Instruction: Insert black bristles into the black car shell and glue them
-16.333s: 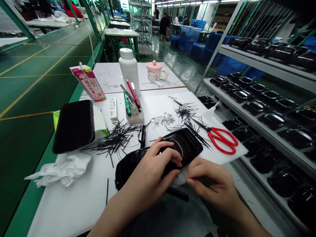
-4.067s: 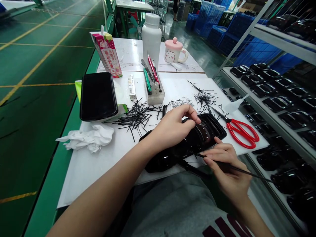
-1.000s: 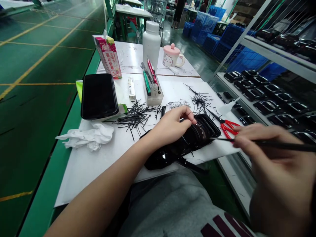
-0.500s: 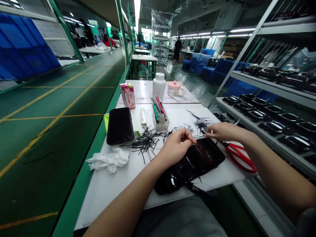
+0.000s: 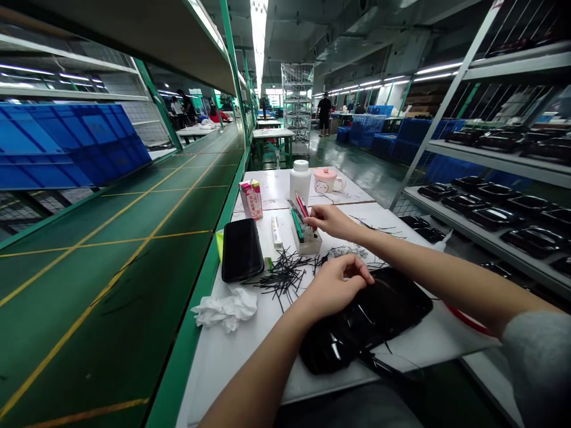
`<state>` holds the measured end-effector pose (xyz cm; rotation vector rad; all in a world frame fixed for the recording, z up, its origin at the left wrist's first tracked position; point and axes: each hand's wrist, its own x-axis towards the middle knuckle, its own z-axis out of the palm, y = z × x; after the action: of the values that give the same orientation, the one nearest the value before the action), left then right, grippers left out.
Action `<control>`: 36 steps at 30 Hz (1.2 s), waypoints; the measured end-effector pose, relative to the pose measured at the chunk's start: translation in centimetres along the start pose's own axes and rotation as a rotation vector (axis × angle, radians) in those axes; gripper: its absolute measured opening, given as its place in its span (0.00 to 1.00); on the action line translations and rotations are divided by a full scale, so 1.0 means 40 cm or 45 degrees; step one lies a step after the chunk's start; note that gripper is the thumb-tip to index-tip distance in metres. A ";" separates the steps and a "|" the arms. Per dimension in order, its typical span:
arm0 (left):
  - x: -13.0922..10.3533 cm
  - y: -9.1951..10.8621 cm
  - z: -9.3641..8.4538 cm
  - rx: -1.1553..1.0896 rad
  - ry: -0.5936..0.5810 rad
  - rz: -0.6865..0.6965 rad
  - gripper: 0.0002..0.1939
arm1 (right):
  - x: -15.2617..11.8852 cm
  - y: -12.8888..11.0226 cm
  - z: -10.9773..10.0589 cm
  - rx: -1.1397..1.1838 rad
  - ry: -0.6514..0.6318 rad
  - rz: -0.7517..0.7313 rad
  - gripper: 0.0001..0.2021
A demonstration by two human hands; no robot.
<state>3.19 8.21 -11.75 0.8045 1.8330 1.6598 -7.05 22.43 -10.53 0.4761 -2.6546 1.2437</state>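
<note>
My right hand (image 5: 329,221) is at the tool holder (image 5: 308,244), its fingers closed around something at the top of the holder, near the red pens (image 5: 302,205) and the green-handled tool (image 5: 297,223). Below it, my left hand (image 5: 341,282) rests over the glossy black part (image 5: 366,318), thumb and fingers curled close together; anything between them is too small to make out. Thin black strips (image 5: 284,274) lie in a pile left of my left hand. Red-handled scissors (image 5: 473,321) are mostly hidden under my right forearm.
On the table stand a white bottle (image 5: 300,181), a lidded cup (image 5: 326,180) and a pink carton (image 5: 251,199). A black tray (image 5: 242,249) and crumpled tissue (image 5: 226,309) lie left. A green conveyor (image 5: 147,267) runs alongside; a rack (image 5: 495,205) of black parts stands right.
My right hand has moved from beside the black strips near the scissors, left and forward to the tool holder. My left hand stays over the black part. The view has shifted.
</note>
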 end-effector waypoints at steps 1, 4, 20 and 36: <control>-0.001 0.001 0.001 0.008 -0.001 0.001 0.08 | -0.004 0.002 -0.011 0.040 0.056 0.000 0.13; -0.005 0.003 0.003 0.039 -0.010 -0.001 0.07 | -0.021 -0.005 -0.062 0.206 0.315 -0.023 0.16; 0.008 -0.011 0.026 0.207 0.063 -0.066 0.06 | -0.516 -0.064 -0.122 0.744 1.060 0.299 0.18; 0.013 -0.004 0.036 0.159 0.083 -0.055 0.07 | -0.681 -0.060 0.068 0.616 1.139 0.546 0.18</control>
<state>3.86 9.56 -12.03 0.7649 2.0010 1.5739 19.21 24.70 -18.35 -0.5309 -1.7226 1.6877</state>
